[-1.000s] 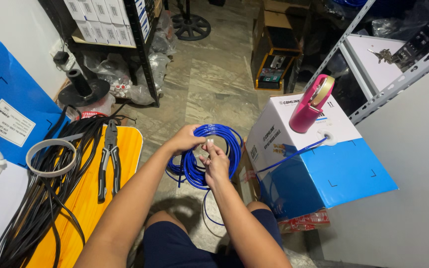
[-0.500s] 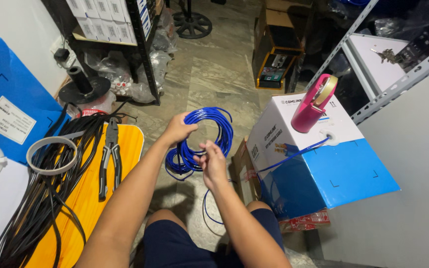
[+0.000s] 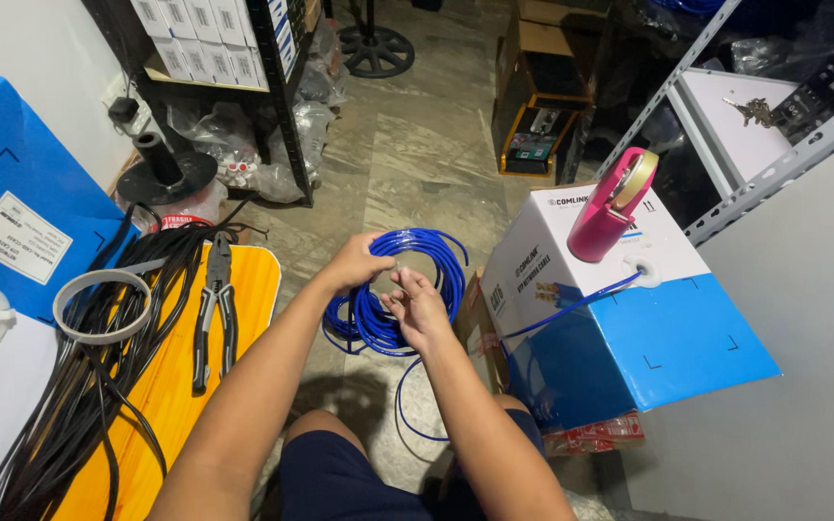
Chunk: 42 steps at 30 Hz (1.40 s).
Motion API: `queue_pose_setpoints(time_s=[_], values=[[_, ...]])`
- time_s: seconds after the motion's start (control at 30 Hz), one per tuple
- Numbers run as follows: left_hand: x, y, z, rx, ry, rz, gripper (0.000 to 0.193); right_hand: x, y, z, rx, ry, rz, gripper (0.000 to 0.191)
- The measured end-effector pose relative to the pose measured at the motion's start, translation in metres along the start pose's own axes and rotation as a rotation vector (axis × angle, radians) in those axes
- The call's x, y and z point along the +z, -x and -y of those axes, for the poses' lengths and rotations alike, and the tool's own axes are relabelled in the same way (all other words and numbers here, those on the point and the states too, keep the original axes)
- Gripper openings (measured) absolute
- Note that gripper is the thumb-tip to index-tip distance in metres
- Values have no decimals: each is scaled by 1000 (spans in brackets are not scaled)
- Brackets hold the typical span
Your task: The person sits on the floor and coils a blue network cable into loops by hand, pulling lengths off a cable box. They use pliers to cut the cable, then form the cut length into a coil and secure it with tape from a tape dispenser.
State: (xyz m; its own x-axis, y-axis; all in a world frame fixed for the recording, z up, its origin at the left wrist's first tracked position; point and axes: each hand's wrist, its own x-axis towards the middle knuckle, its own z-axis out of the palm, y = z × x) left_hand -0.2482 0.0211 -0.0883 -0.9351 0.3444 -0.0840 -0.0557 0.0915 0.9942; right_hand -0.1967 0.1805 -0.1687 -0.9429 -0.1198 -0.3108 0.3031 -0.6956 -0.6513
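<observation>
Both hands grip a blue cable coil (image 3: 393,294): left hand (image 3: 357,262) closed on its rim, right hand (image 3: 419,311) seemingly pinching strands.

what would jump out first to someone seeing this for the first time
The bright blue coil of thin cable at the centre draws the eye first, gripped at its upper left by the left hand and at its lower right by the right hand. To the right stands a white and blue cardboard box with a pink tape roll on top. At the left, grey-handled pliers lie on an orange board beside black cables.
</observation>
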Motion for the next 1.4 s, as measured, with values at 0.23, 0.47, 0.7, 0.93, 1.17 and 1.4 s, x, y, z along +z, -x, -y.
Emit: queue_pose_setpoints(time_s=[0.23, 0.47, 0.7, 0.93, 1.17, 1.4], values=[[6, 2, 1, 6, -60, -19, 38, -7, -5, -9, -30, 167, -106, 18], [9, 4, 1, -15, 1, -20, 39, -2, 3, -6, -71, 222, -127, 18], [11, 1, 5, 146, -145, -48, 39, 20, 27, 3, -161, 338, -185, 20], [19, 10, -9, 203, -324, -35, 42, 21, 33, 20, -177, 410, -231, 19], [37, 29, -27, 279, -685, -85, 45, 5, 22, 47, 76, 145, -275, 8], [28, 21, -30, 263, -476, -41, 36, 29, 51, 114, -141, 23, 53, 21]])
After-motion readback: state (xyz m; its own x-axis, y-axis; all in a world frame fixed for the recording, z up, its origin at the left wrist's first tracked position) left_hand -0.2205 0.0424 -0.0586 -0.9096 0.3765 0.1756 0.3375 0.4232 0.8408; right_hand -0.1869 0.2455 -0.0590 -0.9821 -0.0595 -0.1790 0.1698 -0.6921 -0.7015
